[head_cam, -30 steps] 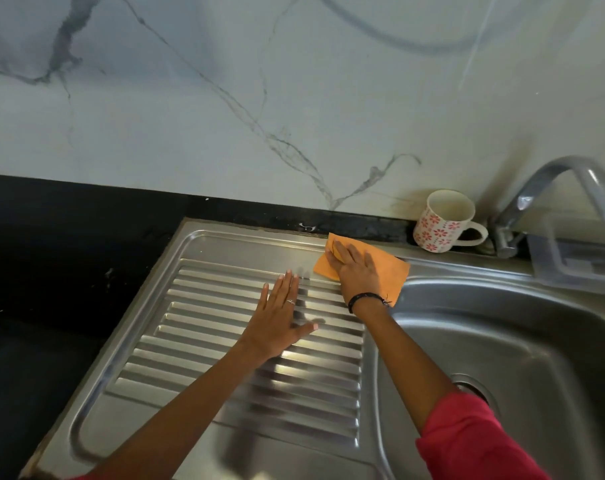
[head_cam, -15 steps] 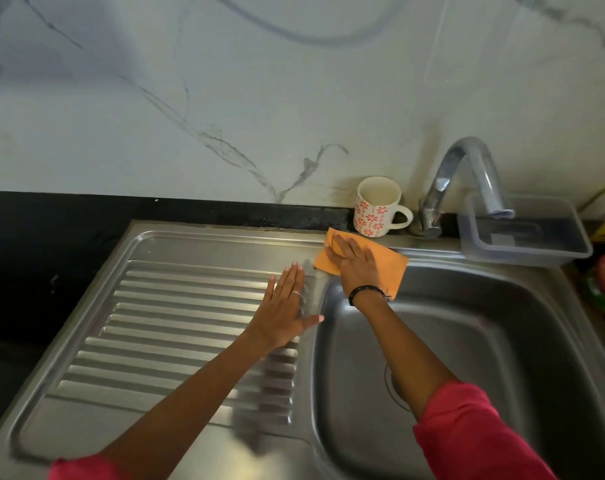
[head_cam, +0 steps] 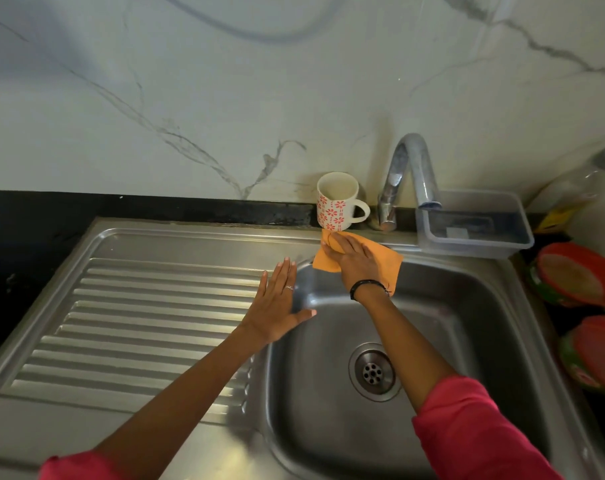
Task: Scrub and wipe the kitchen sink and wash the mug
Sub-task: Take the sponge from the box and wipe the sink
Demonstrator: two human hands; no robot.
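Right hand (head_cam: 354,263) pressed flat, fingers spread, on an orange cloth (head_cam: 385,259) at the sink's (head_cam: 467,306) back rim. Left hand (head_cam: 276,306) open, palm down, on the draining board's (head_cam: 138,306) edge. Floral mug (head_cam: 337,202) upright, just behind the cloth, beside the tap (head_cam: 405,174).

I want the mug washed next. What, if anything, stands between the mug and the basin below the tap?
Only the right hand, flat on the orange cloth on the sink's back rim, directly before the mug. The basin itself looks empty.
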